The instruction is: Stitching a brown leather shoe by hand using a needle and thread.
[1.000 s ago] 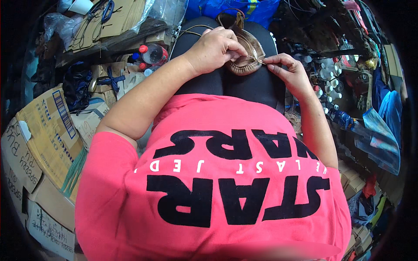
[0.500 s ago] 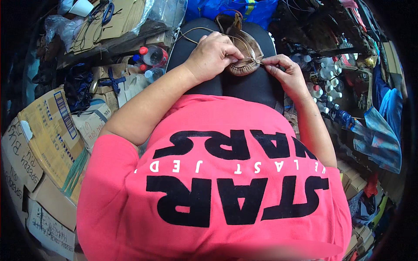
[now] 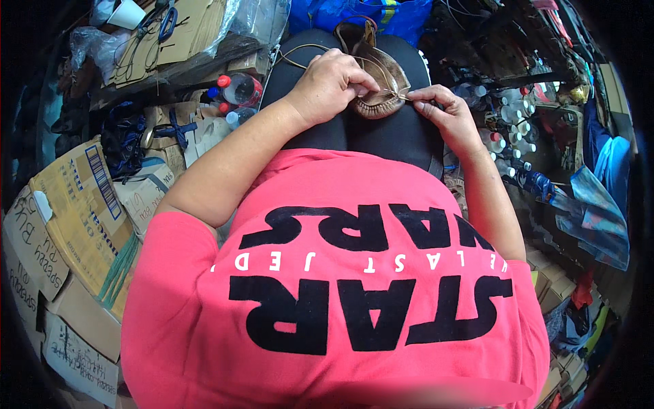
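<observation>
On my lap lies a brown leather moccasin upper [image 3: 397, 60], its rounded toe pointing toward me and edged with a row of puckered stitches. A pale thread [image 3: 378, 65] loops over its opening. My left hand [image 3: 332, 83] is closed in a pinch over the left side of the toe, apparently on the thread; its fingertips are partly hidden. At the right side of the toe, my right hand [image 3: 446, 114] pinches thread strands between thumb and forefinger. A light brown cord [image 3: 291, 60] curves out beyond my left hand, over the dark trousers.
Plastic bottles stand to the left [image 3: 240, 90] and in a cluster to the right [image 3: 514, 126]. Cardboard boxes [image 3: 75, 198] pile up at the left. A low bench [image 3: 184, 48] holds cardboard sheets and scissors [image 3: 167, 24]. A blue bag [image 3: 402, 19] lies beyond my knees.
Both hands stay almost in place, still pinching at the toe. My left hand has shifted very slightly left, and the cord beyond it has moved a little.
</observation>
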Action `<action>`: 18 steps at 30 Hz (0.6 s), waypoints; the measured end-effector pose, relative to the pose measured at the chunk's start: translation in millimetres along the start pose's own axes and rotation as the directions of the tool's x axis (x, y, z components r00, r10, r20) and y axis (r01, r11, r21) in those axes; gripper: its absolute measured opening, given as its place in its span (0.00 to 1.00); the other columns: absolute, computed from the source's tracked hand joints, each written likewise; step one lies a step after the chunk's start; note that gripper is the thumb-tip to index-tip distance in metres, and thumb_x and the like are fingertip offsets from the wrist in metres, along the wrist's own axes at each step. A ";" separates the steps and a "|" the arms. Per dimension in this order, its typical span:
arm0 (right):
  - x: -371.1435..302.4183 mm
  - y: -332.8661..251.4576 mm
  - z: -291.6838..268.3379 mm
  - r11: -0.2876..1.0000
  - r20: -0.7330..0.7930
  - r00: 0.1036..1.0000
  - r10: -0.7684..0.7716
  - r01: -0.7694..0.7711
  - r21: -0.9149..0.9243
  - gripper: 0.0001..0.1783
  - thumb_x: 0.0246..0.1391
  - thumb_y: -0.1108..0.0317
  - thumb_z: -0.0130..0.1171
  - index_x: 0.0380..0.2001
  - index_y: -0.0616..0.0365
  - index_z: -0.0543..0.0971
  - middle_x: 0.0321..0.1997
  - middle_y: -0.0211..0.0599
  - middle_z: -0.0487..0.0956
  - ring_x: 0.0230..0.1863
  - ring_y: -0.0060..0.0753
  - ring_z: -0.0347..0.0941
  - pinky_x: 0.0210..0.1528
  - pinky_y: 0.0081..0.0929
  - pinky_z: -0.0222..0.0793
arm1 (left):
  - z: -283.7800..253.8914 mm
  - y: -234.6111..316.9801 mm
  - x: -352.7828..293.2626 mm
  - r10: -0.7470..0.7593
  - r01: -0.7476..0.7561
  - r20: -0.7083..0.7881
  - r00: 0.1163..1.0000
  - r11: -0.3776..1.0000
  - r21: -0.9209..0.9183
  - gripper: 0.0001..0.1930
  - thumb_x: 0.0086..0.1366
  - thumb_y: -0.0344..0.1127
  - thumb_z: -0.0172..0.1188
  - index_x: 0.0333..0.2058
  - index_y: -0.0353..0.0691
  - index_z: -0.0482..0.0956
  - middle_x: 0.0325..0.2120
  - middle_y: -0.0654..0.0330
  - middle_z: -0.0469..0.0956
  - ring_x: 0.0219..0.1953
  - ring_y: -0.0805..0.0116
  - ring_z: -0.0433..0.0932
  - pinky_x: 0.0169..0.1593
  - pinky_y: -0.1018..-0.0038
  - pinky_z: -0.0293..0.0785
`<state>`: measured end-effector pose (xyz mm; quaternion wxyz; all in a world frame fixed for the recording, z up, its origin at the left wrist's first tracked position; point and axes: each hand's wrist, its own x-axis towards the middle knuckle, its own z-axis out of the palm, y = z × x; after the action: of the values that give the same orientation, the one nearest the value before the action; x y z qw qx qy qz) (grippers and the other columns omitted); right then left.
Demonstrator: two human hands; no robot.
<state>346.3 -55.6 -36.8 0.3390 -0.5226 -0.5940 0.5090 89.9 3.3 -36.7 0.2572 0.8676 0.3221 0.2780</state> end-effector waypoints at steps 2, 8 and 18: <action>-0.1 -2.3 2.0 1.000 -0.019 0.999 0.030 -0.030 -0.003 0.09 0.52 0.72 0.61 0.38 0.57 0.83 0.38 0.30 0.78 0.44 0.23 0.72 0.50 0.22 0.65 | 2.3 1.3 0.6 -0.038 0.038 -0.001 0.999 0.999 -0.011 0.07 0.50 0.29 0.65 0.30 0.46 0.84 0.26 0.64 0.79 0.34 0.64 0.74 0.42 0.69 0.68; 0.4 5.2 7.8 0.996 -0.052 0.998 0.035 -0.031 0.078 0.10 0.51 0.72 0.63 0.38 0.56 0.82 0.39 0.30 0.79 0.45 0.23 0.72 0.51 0.21 0.65 | 7.9 15.3 5.4 -0.231 0.232 0.024 0.973 0.967 -0.103 0.06 0.49 0.33 0.66 0.29 0.44 0.82 0.24 0.62 0.80 0.34 0.62 0.76 0.43 0.67 0.71; 17.3 -19.3 2.9 0.986 0.073 0.984 0.163 -0.160 -0.041 0.08 0.53 0.72 0.63 0.37 0.62 0.79 0.37 0.25 0.79 0.40 0.14 0.70 0.46 0.16 0.66 | 15.4 16.8 17.5 -0.305 0.364 0.214 0.928 0.865 -0.346 0.06 0.52 0.28 0.63 0.30 0.37 0.78 0.26 0.57 0.78 0.29 0.69 0.78 0.35 0.74 0.73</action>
<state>334.4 -38.4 -21.2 0.2644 -0.5551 -0.5712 0.5437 118.0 0.3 -31.7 0.4884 0.7506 0.3874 0.2189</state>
